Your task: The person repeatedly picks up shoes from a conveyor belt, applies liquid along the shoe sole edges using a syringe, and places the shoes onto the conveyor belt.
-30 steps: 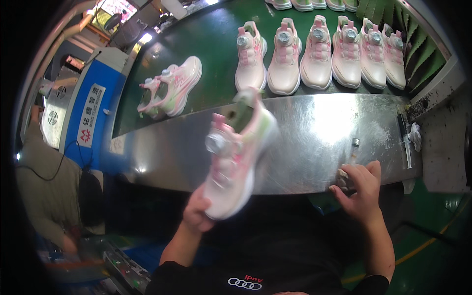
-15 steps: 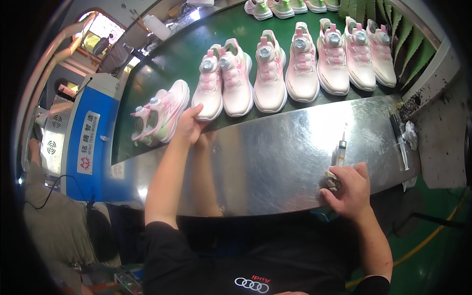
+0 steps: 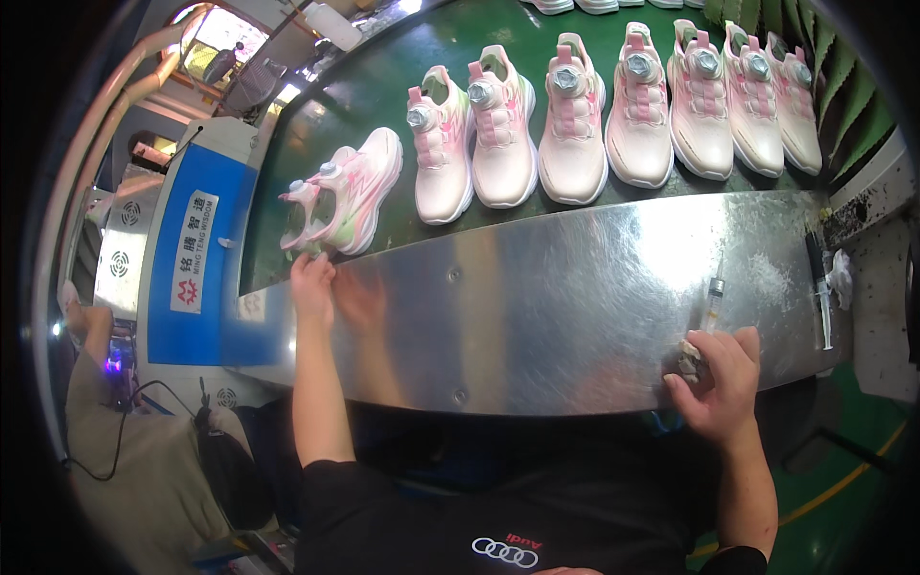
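Observation:
My left hand (image 3: 313, 289) is at the table's far left edge. Its fingertips reach the lower end of a pink and white sneaker pair (image 3: 369, 196) lying tilted on its side; whether they touch is hard to tell. At the right, my right hand (image 3: 725, 383) is closed on a crumpled grey-white wad (image 3: 689, 361), pinched between thumb and fingers. A syringe (image 3: 715, 299) with a thin needle points away from that hand, its lower end hidden at the fingers. Whether the hand grips the syringe too cannot be told. Several upright pink sneakers (image 3: 573, 144) with silver dials stand in a row beyond.
The sneakers stand on a green surface (image 3: 383, 91) behind the shiny metal table (image 3: 556, 316). Another syringe (image 3: 823, 307) lies at the right beside a white crumple (image 3: 841, 278). A blue and white machine (image 3: 163, 259) borders the left; green flaps (image 3: 843, 105) hang far right. Another person's arm (image 3: 93, 335) shows left.
My left hand has left the toe of the leftmost upright sneaker and moved left and nearer, to the tilted pair. My right hand keeps its hold on the wad. The whole view has shifted.

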Demonstrator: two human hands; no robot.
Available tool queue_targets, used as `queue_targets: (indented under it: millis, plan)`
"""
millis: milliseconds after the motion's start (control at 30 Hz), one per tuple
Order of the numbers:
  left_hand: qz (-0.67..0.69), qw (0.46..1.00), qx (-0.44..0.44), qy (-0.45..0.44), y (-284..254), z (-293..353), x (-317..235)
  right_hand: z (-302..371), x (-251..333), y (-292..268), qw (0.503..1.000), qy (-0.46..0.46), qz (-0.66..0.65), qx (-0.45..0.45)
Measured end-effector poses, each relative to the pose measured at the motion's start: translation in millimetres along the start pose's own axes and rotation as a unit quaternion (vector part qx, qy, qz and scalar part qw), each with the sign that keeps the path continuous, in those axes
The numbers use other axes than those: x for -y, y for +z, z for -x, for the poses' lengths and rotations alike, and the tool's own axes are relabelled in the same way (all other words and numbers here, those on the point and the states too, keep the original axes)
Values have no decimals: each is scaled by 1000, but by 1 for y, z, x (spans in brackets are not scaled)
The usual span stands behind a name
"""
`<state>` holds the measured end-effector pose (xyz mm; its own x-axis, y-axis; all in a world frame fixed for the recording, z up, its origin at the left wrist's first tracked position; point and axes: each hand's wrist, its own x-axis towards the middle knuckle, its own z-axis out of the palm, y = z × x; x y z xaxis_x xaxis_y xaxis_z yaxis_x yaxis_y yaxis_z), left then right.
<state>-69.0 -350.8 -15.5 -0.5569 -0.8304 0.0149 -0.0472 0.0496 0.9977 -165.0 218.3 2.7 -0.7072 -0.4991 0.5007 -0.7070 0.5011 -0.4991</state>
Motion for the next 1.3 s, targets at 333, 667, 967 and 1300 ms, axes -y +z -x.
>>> queue_targets:
  millis: [333, 667, 967, 1300]
  plan:
    - [1, 978, 188, 92, 126, 7, -12, 1, -1, -2, 1000, 14, 10, -25]
    - [40, 994, 96, -36, 34, -1, -52, 5, -1, -2, 998, 10, -27, -49]
    - [-347, 878, 193, 269, 13, 176, -72, 10, -3, -12, 981, 88, -168, -50]
    - [125, 979, 150, -64, -2, 47, 5, 39, -26, -33, 892, 245, -379, -24]
